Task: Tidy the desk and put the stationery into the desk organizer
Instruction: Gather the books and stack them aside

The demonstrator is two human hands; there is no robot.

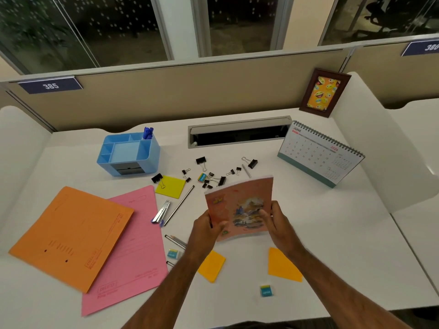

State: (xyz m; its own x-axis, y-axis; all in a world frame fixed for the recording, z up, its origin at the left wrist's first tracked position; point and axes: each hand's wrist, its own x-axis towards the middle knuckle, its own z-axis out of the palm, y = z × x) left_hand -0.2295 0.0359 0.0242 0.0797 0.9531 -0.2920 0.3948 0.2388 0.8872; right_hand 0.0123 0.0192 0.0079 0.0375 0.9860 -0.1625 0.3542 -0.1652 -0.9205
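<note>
Both hands hold a pink-orange notebook [240, 205] above the desk centre: my left hand [206, 227] grips its lower left edge, my right hand [276, 220] its right edge. The blue desk organizer [129, 153] stands at the back left with blue pens [147, 133] in a rear slot. Several black binder clips [215, 176] lie scattered behind the notebook, with an eraser [202, 177] among them. A stapler [162, 211] and a pencil [179, 205] lie left of my hands, more pencils [175, 241] and an eraser [173, 254] by my left wrist. Another eraser [266, 290] sits near the front.
An orange folder [71, 236] overlaps a pink folder [133, 252] on the left. Sticky pads: yellow [170, 187], orange [211, 265] and orange [281, 265]. A desk calendar [320, 153] and photo frame [324, 92] stand back right. A cable slot [240, 134] runs along the back.
</note>
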